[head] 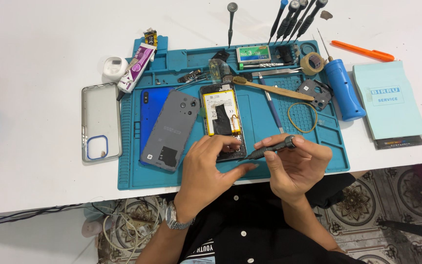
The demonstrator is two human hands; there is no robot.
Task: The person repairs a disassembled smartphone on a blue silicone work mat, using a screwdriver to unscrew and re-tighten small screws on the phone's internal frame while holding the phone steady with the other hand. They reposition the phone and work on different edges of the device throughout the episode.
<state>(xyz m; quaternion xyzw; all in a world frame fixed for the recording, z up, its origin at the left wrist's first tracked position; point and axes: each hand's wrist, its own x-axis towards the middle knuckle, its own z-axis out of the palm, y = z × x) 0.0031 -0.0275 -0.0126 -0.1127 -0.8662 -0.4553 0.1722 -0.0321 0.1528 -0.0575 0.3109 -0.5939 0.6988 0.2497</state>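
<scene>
Phone (222,120) with its back removed lies face down near the middle of the blue work mat (269,161) on the white table (35,146), its yellow-edged battery exposed. Just to its left rest 1 grey back cover (170,128) over a blue phone body (151,105), with a clear case (101,121) beyond the mat's edge. The left hand (211,164) steadies the phone's lower end, its grip spread with fingertips pressing the frame. The right hand (296,164) has its grip pinched around a dark screwdriver (271,148), tip angled at the phone's bottom edge. The step looks like working a screw there; next calls for seating the tip squarely while holding the phone firm.
</scene>
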